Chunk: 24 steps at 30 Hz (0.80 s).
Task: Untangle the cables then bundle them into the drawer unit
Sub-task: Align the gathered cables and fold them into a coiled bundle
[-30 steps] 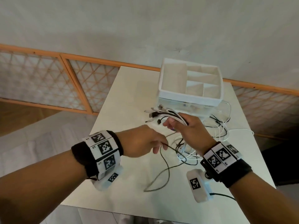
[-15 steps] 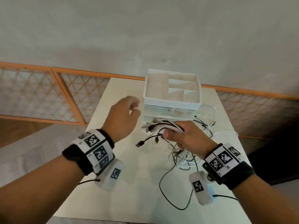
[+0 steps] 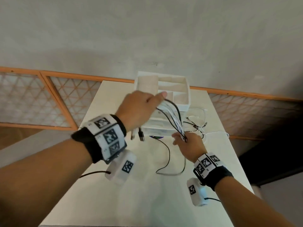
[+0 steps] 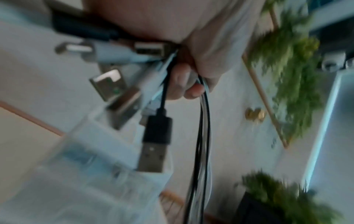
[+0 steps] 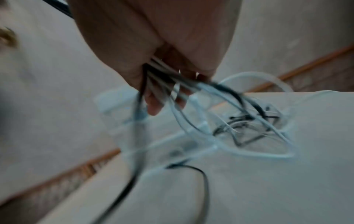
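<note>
Plug ends of the cables [image 3: 172,115] now gripped in the left hand [image 3: 139,110], raised over the drawer unit [image 3: 183,102]. Lower down, right hand [image 3: 188,145] fingers closed around the same strands, loose tails trailing on the worktop [image 3: 147,194]. Straightened for bundling, seemingly.

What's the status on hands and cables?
Left hand grips cables at plug end, raised. Right hand grips same bundle lower. Tails loose on table. Drawer unit behind, unobstructed.
</note>
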{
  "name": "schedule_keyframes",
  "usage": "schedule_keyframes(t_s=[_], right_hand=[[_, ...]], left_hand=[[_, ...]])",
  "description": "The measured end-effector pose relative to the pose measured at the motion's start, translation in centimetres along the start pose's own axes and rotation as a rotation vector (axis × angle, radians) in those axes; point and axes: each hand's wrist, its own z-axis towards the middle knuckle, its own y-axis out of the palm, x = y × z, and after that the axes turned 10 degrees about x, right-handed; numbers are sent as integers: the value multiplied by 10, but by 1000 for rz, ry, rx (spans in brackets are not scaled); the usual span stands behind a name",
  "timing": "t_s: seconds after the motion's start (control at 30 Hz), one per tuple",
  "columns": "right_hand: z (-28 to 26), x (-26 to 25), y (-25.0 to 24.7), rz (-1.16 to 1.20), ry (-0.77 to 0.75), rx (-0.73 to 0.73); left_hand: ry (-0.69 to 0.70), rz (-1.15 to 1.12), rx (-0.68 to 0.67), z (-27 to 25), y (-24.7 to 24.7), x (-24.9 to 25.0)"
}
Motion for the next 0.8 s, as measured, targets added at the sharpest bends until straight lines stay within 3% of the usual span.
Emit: schedule_keyframes(t_s=[0.13,0.2,0.3,0.37,0.43,0.57,0.7,0.8], right_hand=[[0,56,9,-295,124,47],[-3,69,7,-451,223,42],[8,76,-4,-627,261,31],[29,75,-14,-674,232,-37],[56,67,-29,-591,225,2],[107,45,-61,-105,289,264],[133,21,-75,294,15,492],[140,20,-74,418,-107,507]], left_hand=[[-86,-381,256,24,-34,8],[-113,-497,312,31,-44,6],[-98,-400,194,29,-48,-5],[-71,-140,79,22,-48,-18],[-66,127,-8,17,-46,-32],[-92,403,-87,13,-39,-62],[-106,415,3,13,-33,-77],[-117,382,70,14,-29,-83]])
